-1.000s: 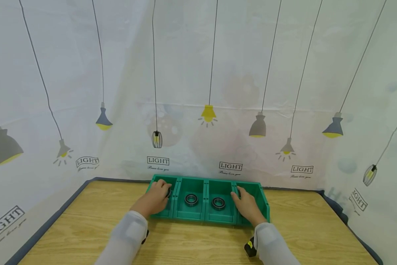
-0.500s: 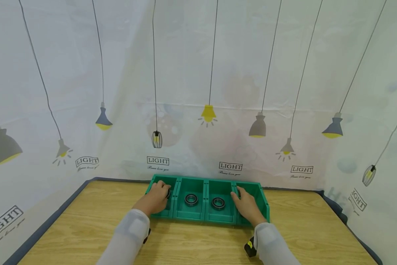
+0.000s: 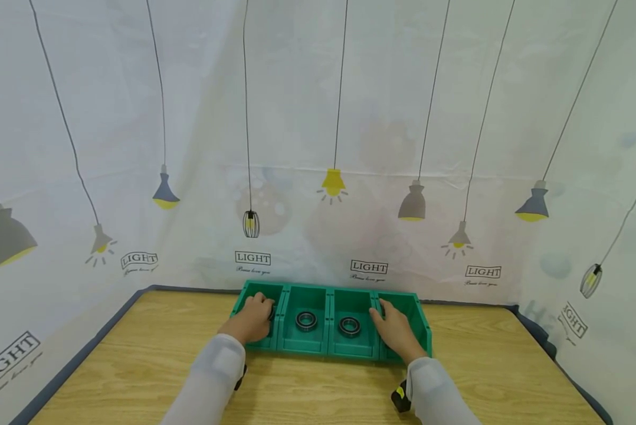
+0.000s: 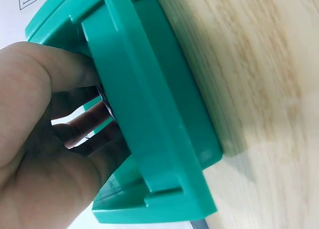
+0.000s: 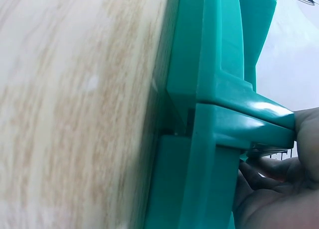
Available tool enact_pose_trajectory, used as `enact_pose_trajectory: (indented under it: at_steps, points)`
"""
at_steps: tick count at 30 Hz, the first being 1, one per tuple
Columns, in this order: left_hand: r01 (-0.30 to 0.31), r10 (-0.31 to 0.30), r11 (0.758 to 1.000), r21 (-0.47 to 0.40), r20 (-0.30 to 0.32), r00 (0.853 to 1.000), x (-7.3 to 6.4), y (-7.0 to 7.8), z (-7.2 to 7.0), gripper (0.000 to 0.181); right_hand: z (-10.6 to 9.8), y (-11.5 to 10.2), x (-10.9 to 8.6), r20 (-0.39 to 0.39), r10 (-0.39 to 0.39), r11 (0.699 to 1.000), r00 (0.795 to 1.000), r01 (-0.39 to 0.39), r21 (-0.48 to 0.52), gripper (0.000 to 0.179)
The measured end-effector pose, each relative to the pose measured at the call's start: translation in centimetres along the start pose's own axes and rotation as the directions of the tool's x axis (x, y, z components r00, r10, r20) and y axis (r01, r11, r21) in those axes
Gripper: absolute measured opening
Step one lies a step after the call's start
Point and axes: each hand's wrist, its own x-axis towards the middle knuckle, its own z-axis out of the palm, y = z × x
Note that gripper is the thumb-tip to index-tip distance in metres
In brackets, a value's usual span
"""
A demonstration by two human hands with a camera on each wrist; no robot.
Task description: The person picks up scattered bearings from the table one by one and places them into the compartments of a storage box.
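A row of joined green bins (image 3: 303, 347) stands at the back of the wooden table. My left hand (image 3: 250, 319) reaches into the leftmost bin. Its curled fingers and thumb grip a dark bearing (image 3: 272, 313), mostly hidden by the hand; in the left wrist view only a thin dark edge shows behind the bin's front wall. My right hand (image 3: 394, 330) straddles the divider between the two rightmost bins, thumb on one side and fingers on the other. In the right wrist view a dark shiny edge (image 5: 266, 152) shows beside those fingers; its kind is unclear.
One bearing (image 3: 306, 321) lies flat in the second bin, another bearing (image 3: 349, 326) in the third. Behind the bins hangs a pale cloth (image 3: 297, 118) printed with lamps. Wood tabletop (image 3: 318, 389) stretches in front and to both sides.
My left hand has shifted slightly to the right within the leftmost bin, its sleeve moving along. My right hand and the two lying bearings have stayed in place.
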Motion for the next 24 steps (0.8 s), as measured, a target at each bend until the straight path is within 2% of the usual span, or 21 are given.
enact_pose_trajectory:
  at_steps: [20, 24]
  points:
    - [0.073, -0.074, 0.997, 0.007, 0.046, 0.996, 1.7, -0.2, 1.1, 0.047, 0.1, 0.1, 0.1, -0.007, 0.004, 1.0, 1.0, -0.004, -0.005, 0.059]
    - [0.091, -0.091, 0.996, 0.011, 0.039, 0.995, 1.9, -0.4, 1.3, 0.048, 0.1, 0.0, 0.1, -0.005, 0.006, 1.0, 1.0, -0.006, -0.002, 0.059]
